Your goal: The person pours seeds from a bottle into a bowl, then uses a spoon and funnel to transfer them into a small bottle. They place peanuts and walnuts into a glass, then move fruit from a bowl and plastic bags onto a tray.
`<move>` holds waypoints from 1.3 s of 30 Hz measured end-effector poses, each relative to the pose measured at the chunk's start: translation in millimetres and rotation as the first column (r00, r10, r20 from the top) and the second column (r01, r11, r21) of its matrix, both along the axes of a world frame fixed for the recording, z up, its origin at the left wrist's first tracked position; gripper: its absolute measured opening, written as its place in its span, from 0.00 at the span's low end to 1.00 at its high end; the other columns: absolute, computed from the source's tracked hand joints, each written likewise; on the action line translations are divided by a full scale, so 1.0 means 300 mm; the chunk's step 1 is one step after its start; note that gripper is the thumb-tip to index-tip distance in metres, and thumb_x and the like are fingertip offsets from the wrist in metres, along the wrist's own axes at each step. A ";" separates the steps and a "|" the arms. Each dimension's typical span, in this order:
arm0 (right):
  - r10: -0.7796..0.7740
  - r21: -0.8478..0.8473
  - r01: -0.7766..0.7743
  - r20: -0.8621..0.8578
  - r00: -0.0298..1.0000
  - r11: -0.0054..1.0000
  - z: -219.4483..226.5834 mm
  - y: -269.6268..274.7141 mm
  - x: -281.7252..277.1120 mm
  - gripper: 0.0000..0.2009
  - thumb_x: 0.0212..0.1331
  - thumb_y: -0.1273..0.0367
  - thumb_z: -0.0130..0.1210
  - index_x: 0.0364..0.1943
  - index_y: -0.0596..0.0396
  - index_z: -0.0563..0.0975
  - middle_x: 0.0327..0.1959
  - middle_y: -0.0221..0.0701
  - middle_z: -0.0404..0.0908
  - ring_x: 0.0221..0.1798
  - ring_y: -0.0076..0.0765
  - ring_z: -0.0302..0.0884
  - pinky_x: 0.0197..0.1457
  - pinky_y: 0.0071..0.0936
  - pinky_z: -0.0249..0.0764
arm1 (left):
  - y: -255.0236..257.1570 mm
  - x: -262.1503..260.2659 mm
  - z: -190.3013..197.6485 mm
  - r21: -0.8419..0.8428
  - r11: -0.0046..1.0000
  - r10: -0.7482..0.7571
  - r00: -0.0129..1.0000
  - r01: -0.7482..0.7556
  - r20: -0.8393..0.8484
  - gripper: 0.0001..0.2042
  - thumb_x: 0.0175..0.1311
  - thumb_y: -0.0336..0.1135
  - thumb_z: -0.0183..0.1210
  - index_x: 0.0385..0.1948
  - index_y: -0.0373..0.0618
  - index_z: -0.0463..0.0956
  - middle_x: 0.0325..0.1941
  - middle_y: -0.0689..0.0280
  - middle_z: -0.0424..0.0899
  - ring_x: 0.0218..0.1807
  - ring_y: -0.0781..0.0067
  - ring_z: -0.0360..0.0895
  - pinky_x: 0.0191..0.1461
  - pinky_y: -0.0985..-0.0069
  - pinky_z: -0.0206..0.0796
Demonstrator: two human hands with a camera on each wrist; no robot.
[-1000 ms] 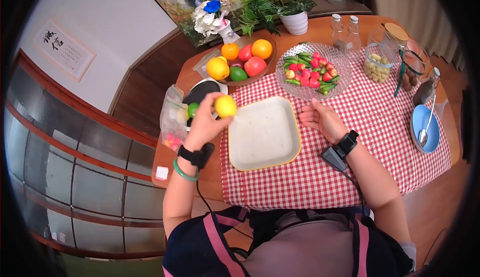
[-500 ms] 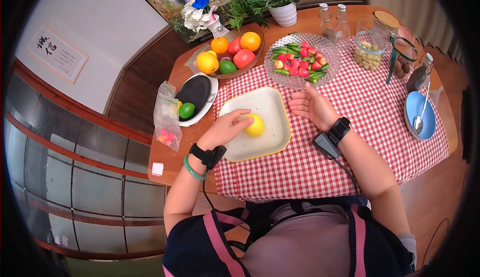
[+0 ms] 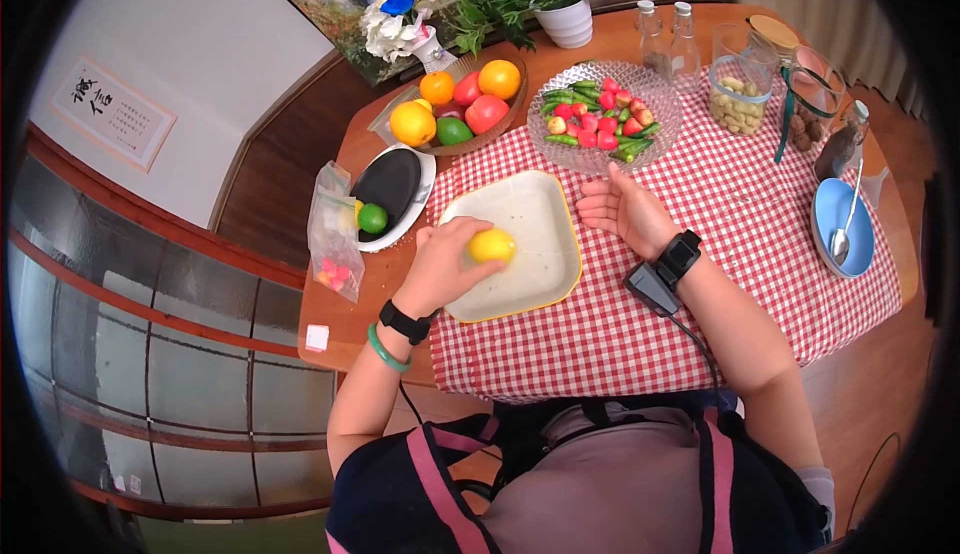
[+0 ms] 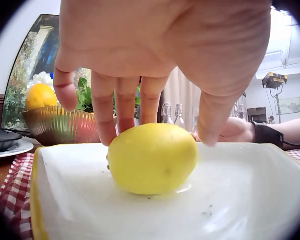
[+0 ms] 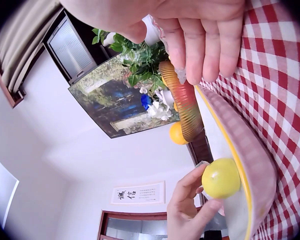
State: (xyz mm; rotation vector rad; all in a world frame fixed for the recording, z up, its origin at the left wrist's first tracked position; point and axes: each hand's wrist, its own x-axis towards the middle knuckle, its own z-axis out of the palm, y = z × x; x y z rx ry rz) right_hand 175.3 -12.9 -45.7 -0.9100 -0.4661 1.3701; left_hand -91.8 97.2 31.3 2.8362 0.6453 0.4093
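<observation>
A yellow lemon (image 3: 492, 246) lies on its side in a white square dish (image 3: 540, 284) with a yellow rim. My left hand (image 3: 445, 262) holds it from the left, thumb toward me and fingers along the far side. In the left wrist view the fingers (image 4: 104, 112) reach down behind the lemon (image 4: 152, 160), with the thumb at its right edge; some fingertips are hidden by the fruit. My right hand (image 3: 635, 216) holds nothing and rests beside the dish's right rim, palm turned toward it, fingers extended and thumb raised.
Behind the dish stand a fruit bowl (image 3: 512, 109) and a glass plate (image 3: 660, 154) of chillies and small red fruit. A black-and-white plate (image 3: 390, 184), a lime (image 3: 372, 218) and a plastic bag (image 3: 325, 224) lie left. Several jars and bottles and a blue bowl (image 3: 835, 254) stand right.
My left hand has brought the lemon from above the dish's left edge down into it. Since half a second ago the lemon has shifted left and the thumb and fingers have spread around it.
</observation>
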 end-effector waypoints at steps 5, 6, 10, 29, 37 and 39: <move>0.001 0.005 -0.001 0.007 1.000 1.000 0.002 -0.003 -0.004 0.27 0.70 0.49 0.34 0.45 0.62 0.72 0.36 0.36 0.79 0.41 0.30 0.78 0.51 0.27 0.75 | -0.008 0.003 -0.016 -0.115 0.991 0.048 0.992 -0.062 -0.120 0.26 0.46 0.49 0.68 0.47 0.48 0.73 0.46 0.63 0.80 0.51 0.63 0.75 0.55 0.69 0.51; 0.000 0.006 0.000 0.003 1.000 1.000 0.000 -0.002 -0.004 0.27 0.70 0.49 0.34 0.45 0.62 0.72 0.36 0.36 0.79 0.41 0.30 0.78 0.51 0.27 0.75 | -0.009 0.008 -0.014 -0.173 0.983 0.040 0.991 -0.063 -0.130 0.26 0.47 0.49 0.68 0.47 0.47 0.73 0.46 0.62 0.80 0.52 0.62 0.74 0.55 0.68 0.51; 0.007 0.006 -0.007 -0.007 1.000 1.000 -0.002 -0.002 -0.003 0.26 0.70 0.50 0.34 0.45 0.62 0.72 0.36 0.36 0.79 0.41 0.30 0.77 0.51 0.27 0.75 | -0.010 0.020 -0.013 -0.217 0.975 -0.002 0.984 -0.038 -0.180 0.24 0.50 0.50 0.67 0.44 0.45 0.75 0.47 0.62 0.80 0.53 0.62 0.73 0.56 0.68 0.50; 0.015 -0.009 -0.015 0.011 1.000 1.000 0.004 0.000 0.000 0.25 0.71 0.51 0.31 0.43 0.60 0.72 0.35 0.35 0.79 0.39 0.31 0.78 0.50 0.28 0.76 | -0.029 -0.017 0.061 -0.157 0.985 -0.093 0.984 0.068 -0.155 0.25 0.45 0.39 0.67 0.49 0.50 0.74 0.49 0.64 0.78 0.51 0.65 0.73 0.56 0.70 0.49; 0.025 0.002 -0.025 0.006 1.000 1.000 0.006 -0.004 0.000 0.25 0.71 0.51 0.34 0.46 0.62 0.71 0.36 0.36 0.79 0.40 0.30 0.78 0.49 0.26 0.76 | -0.022 0.010 0.059 -0.180 0.983 0.005 0.991 -0.028 -0.132 0.27 0.45 0.41 0.69 0.50 0.47 0.74 0.48 0.62 0.79 0.50 0.64 0.74 0.55 0.70 0.58; 0.026 -0.001 -0.026 0.001 1.000 1.000 0.004 -0.002 0.000 0.25 0.71 0.51 0.34 0.45 0.62 0.71 0.35 0.36 0.79 0.39 0.30 0.78 0.49 0.26 0.76 | -0.024 0.032 0.080 -0.261 0.963 0.070 0.997 -0.063 0.016 0.26 0.45 0.41 0.69 0.50 0.46 0.74 0.46 0.61 0.80 0.48 0.64 0.75 0.55 0.72 0.60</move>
